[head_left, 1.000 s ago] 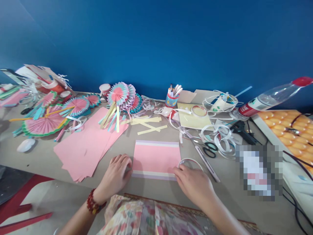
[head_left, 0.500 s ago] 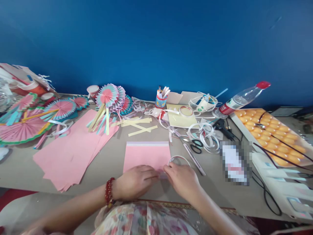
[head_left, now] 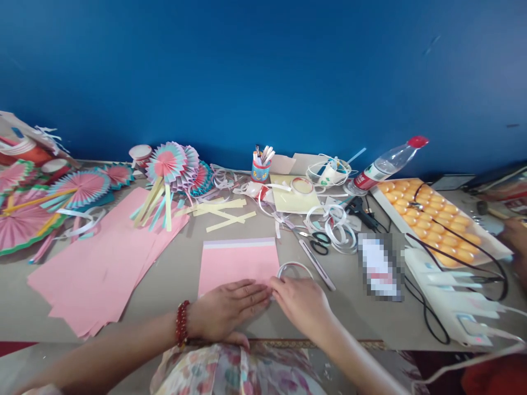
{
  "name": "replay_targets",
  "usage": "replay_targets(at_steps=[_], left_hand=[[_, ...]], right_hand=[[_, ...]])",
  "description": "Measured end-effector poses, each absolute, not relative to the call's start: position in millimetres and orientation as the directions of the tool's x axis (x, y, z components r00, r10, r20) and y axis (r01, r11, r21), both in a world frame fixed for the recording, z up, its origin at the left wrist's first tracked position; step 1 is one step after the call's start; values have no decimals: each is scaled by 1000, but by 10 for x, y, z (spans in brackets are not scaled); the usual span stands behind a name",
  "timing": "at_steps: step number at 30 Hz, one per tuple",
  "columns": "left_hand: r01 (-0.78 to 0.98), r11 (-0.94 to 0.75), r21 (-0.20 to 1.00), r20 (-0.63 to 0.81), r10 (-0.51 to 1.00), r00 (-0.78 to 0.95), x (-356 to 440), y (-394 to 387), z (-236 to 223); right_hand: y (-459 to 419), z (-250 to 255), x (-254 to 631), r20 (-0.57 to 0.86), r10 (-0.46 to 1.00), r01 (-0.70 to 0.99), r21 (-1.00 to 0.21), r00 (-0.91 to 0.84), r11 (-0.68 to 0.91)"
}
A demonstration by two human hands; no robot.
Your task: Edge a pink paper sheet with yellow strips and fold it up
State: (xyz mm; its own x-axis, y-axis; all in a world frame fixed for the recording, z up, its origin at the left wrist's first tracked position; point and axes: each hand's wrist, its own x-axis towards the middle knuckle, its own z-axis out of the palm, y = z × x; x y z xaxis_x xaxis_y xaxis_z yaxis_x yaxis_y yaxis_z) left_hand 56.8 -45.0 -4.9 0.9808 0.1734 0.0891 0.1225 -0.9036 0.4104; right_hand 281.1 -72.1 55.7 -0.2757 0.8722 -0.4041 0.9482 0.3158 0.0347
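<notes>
A pink paper sheet [head_left: 239,263] lies before me, with a white and a lavender band along its far edge. My left hand [head_left: 230,310] rests flat across its near edge, fingers stretched out toward the right and nothing gripped. At the sheet's near right corner, my right hand [head_left: 302,307] is closed, thumb and fingertips pressed together beside the left fingertips. A thin white tape roll [head_left: 295,265] shows as a ring behind the right hand, which appears to hold it; its lower part is hidden. The sheet's near edge is mostly covered by my hands.
Pink sheets [head_left: 94,269] and folded paper fans [head_left: 167,164] lie left. Beyond are yellow strips [head_left: 230,220] and a pen cup [head_left: 261,170]. Rightward are a craft knife [head_left: 317,265], scissors [head_left: 320,241], glue gun [head_left: 362,213], bottle [head_left: 382,167] and power strip [head_left: 448,302]. Another person's hand [head_left: 516,241] shows far right.
My left hand has moved from the sheet's left side across its near edge, now flat toward the right hand. My right hand stays at the right corner. The view has swung right.
</notes>
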Motion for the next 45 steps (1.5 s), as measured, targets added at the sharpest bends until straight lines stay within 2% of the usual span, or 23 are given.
replay_targets(at_steps=[6, 11, 16, 23, 26, 31, 45], left_hand=[[129, -899, 418, 46, 163, 986, 569, -447, -86], [122, -917, 379, 81, 164, 983, 575, -454, -102], [132, -939, 318, 52, 156, 986, 582, -451, -112], [131, -958, 255, 54, 150, 987, 597, -440, -84], [134, -963, 233, 107, 162, 981, 659, -432, -133], [113, -971, 212, 225, 161, 961, 793, -403, -273], [51, -980, 192, 297, 108, 949, 922, -372, -256]], right_hand=[[-774, 527, 2900, -402, 867, 933, 74, -294, 351], [-768, 537, 2971, -398, 886, 933, 159, -237, 321], [-743, 555, 3055, -390, 862, 925, 64, -323, 375], [-733, 559, 3100, -411, 862, 944, 10, -297, 329], [-723, 556, 3103, -419, 857, 946, -9, -299, 325], [-723, 530, 3101, -407, 862, 946, -22, -303, 322], [-726, 490, 3076, -388, 878, 950, 22, -280, 312]])
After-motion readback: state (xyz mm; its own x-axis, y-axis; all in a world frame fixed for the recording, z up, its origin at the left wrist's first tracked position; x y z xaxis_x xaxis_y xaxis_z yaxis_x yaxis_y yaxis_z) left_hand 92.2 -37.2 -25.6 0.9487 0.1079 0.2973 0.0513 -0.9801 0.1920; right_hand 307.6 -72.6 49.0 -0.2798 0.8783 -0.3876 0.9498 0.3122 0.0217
